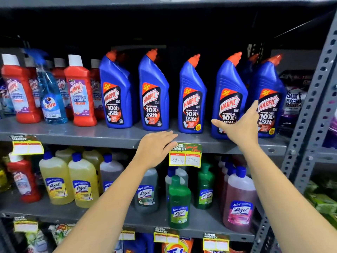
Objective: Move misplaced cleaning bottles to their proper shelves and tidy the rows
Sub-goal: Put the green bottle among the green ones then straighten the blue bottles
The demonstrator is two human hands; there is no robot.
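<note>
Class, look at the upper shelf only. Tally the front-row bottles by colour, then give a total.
Blue Harpic bottles: 5
Red Harpic bottles: 2
Pale blue Colin spray bottle: 1
Total: 8

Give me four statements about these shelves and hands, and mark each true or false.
1. A blue Colin spray bottle stands among the red Harpic bottles. True.
2. The left hand grips a bottle. False: it rests open on the shelf edge.
3. The right hand is open in front of a blue Harpic bottle. True.
4. The price tag is blank. False: it has handwritten figures.
</note>
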